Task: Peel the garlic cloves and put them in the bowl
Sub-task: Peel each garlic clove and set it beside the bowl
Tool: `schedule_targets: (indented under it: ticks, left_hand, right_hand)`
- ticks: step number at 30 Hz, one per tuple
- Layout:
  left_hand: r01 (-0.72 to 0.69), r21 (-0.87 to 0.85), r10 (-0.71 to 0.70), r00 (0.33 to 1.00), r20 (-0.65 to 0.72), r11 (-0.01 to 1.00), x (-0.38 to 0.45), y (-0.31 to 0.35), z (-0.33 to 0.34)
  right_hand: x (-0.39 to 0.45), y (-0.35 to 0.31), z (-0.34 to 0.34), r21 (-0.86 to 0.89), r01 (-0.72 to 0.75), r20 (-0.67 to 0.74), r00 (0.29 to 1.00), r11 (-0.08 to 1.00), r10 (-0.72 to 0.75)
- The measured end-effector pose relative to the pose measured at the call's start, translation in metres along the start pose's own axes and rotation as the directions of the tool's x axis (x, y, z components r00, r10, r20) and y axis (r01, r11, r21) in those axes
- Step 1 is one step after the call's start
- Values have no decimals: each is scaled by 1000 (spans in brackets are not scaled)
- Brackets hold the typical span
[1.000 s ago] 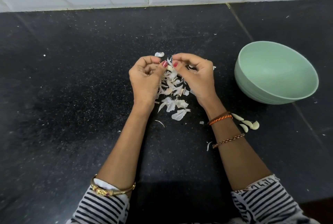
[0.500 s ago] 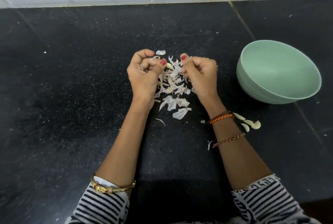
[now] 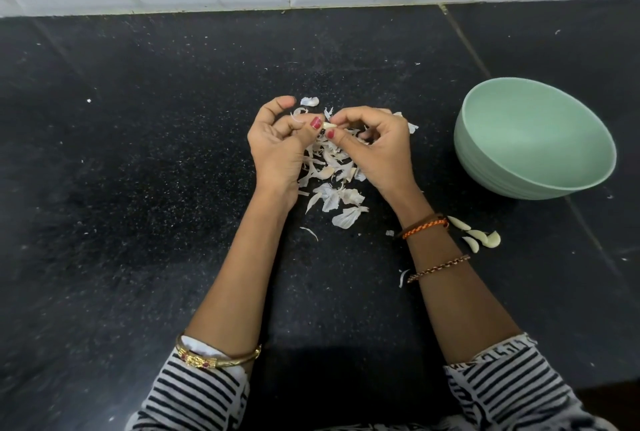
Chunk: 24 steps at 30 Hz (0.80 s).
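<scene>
A small pale garlic clove (image 3: 329, 125) sits at the centre of the frame, pinched between both hands above the worktop. The left hand (image 3: 277, 150) holds it in a narrow grip of thumb and curled fingers; the right hand (image 3: 375, 150) nips its other end between thumb and forefinger, likely so the nails can lift the skin. Directly beneath lies a heap of papery white garlic skins (image 3: 334, 177), placed, it seems, so that peelings fall in one spot. Four peeled, cream-coloured cloves (image 3: 479, 238) lie lower right of centre, just beside the right wrist, not yet in the round pale-green bowl (image 3: 540, 184) at the right of the frame, whose visible inside holds nothing. All rests on the speckled black stone worktop (image 3: 138, 188).
</scene>
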<state>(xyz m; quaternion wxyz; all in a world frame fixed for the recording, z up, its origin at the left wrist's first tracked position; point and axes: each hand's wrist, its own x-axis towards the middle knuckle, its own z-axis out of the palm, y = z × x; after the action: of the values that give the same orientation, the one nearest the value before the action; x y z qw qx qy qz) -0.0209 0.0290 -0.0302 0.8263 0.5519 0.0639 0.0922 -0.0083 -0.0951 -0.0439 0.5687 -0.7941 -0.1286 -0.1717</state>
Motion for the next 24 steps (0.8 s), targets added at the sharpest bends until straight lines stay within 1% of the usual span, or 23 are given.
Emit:
schedule_targets:
  ticks: [3,7,9,12,15,17,19,21,24]
  left_hand:
    - [13,8,-13,1000,6,1000,-1,1,0]
    - [-25,84,22,999,32,996,-2,0,1]
    - [-52,129,51,999,9,990,-2,-2,1]
    - [-81,171,88,996,-33,982,-1,-2,-1]
    - [-109,216,117,993,-26,970,0,-3,-4]
    - [-154,313,162,987,2,937,0,-5,-5]
    - [-196,435,203,979,32,879,-2,-9,-5]
    - [-236,555,238,969,69,798,-3,-12,-5]
    - [-334,657,319,936,148,676,-3,-14,-4]
  right_hand:
    - [-1,2,-1,77,-30,29,999,997,28]
    - [-2,2,2,81,-50,27,998,995,48]
    - [-2,2,4,72,-34,-4,999,997,34]
    - [-1,3,2,15,20,-108,994,1000,-18]
    - [-1,4,0,28,1,-119,993,1000,2]
    - [-1,2,0,65,-29,-125,991,997,37]
    - [-1,2,2,50,-73,-152,985,996,79]
    - [0,2,4,-41,-99,-226,970,994,87]
    - [-2,0,6,-207,-103,-363,931,973,21]
